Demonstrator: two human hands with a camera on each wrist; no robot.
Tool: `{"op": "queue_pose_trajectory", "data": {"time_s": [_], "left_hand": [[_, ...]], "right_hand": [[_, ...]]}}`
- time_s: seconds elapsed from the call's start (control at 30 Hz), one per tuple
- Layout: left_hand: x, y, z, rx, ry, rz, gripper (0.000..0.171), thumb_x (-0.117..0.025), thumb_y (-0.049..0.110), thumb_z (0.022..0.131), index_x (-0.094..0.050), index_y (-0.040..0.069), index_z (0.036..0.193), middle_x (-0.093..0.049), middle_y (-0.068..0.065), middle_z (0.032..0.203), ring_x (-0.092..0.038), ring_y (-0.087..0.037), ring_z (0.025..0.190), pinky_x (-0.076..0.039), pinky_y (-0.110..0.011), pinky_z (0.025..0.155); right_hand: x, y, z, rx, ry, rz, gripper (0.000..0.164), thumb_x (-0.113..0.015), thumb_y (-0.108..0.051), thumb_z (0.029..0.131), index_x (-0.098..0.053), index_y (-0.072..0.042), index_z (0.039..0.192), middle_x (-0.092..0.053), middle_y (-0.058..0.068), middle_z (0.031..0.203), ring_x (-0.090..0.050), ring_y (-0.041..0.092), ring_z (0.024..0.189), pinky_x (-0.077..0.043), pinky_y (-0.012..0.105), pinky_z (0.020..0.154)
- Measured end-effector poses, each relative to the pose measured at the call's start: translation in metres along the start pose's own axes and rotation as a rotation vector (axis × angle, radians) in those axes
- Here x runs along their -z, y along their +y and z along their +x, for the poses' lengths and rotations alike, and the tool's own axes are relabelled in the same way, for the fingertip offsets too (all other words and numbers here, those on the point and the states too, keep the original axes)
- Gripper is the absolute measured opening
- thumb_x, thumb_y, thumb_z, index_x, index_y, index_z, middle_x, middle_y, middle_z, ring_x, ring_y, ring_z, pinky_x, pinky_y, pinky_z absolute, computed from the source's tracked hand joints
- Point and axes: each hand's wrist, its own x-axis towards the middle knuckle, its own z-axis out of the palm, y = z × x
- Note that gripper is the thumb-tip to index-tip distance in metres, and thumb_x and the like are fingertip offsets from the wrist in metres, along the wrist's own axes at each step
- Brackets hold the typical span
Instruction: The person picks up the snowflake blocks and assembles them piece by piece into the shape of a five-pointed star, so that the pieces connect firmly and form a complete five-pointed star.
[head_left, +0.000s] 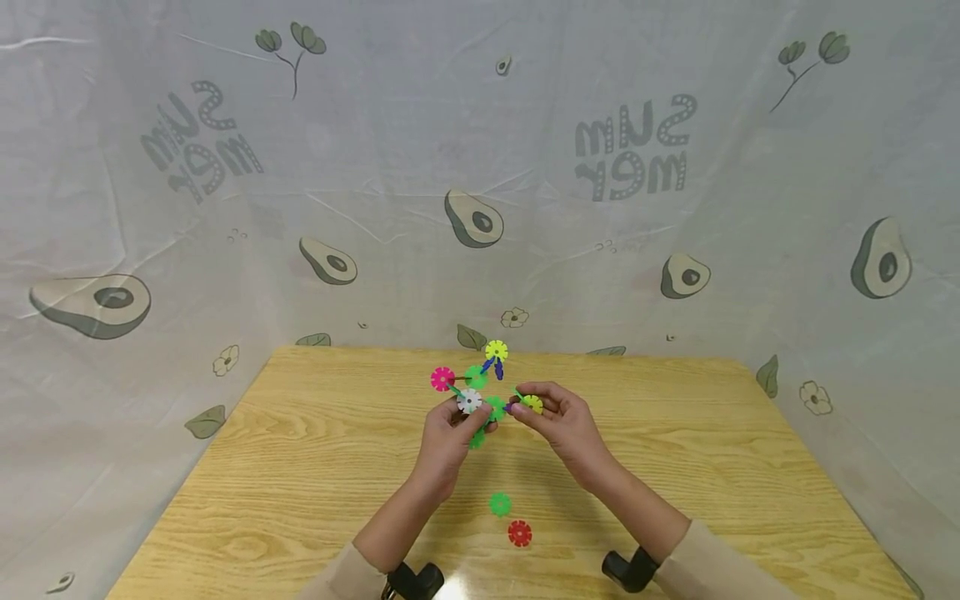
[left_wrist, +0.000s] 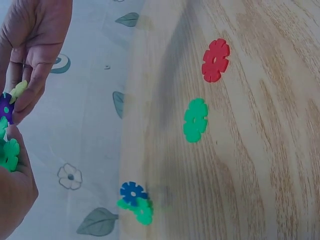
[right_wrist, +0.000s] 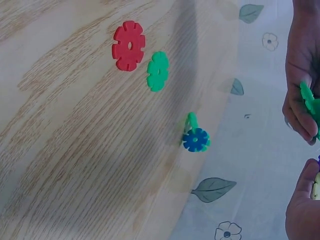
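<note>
My left hand (head_left: 447,442) grips a chain of slotted plastic flower discs near its white disc (head_left: 469,402). From there the chain reaches a pink disc (head_left: 442,379), a green disc (head_left: 476,377), blue pieces and a yellow disc (head_left: 497,350) at the far end. Another green disc (head_left: 495,407) is by the left thumb. My right hand (head_left: 573,429) pinches a yellow disc (head_left: 532,404) joined with a purple disc (left_wrist: 6,108), close to the left fingertips. Below the left hand shows one more green disc (head_left: 476,440).
Loose on the wooden table (head_left: 315,467), between the forearms, lie a green disc (head_left: 500,504) and a red disc (head_left: 520,533). In both wrist views a blue disc (right_wrist: 195,140) with green pieces overlaps the table's far side. A printed cloth (head_left: 405,275) hangs behind.
</note>
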Motion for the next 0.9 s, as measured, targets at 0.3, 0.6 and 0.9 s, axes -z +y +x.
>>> {"op": "queue_pose_trajectory", "data": {"time_s": [0.3, 0.6, 0.9], "left_hand": [[0.0011, -0.0012, -0.0015, -0.033, -0.009, 0.016, 0.028, -0.066, 0.014, 0.104, -0.064, -0.008, 0.12, -0.068, 0.002, 0.098, -0.071, -0.009, 0.089, -0.059, -0.033, 0.097], [0.0005, -0.0044, -0.0032, -0.067, 0.002, 0.041, 0.025, -0.066, 0.013, 0.103, -0.066, -0.009, 0.114, -0.068, -0.001, 0.097, -0.069, -0.015, 0.091, -0.058, -0.028, 0.091], [0.0006, -0.0077, -0.0024, -0.054, -0.003, 0.01, 0.024, -0.066, 0.012, 0.103, -0.066, -0.009, 0.114, -0.068, 0.002, 0.095, -0.069, -0.014, 0.09, -0.057, -0.026, 0.091]], "right_hand": [[-0.0012, -0.0018, -0.0019, 0.002, 0.016, -0.064, 0.041, -0.072, -0.015, 0.1, -0.061, 0.0, 0.137, -0.059, 0.021, 0.146, -0.067, 0.006, 0.106, -0.057, 0.02, 0.089], [-0.0079, -0.0026, -0.0058, -0.017, 0.045, -0.046, 0.04, -0.073, -0.01, 0.099, -0.062, 0.002, 0.135, -0.065, 0.023, 0.137, -0.07, 0.002, 0.095, -0.059, 0.018, 0.085], [-0.0093, -0.0035, -0.0069, -0.025, 0.035, -0.027, 0.041, -0.072, -0.01, 0.1, -0.06, 0.004, 0.136, -0.066, 0.025, 0.137, -0.071, 0.001, 0.097, -0.059, 0.017, 0.087]]}}
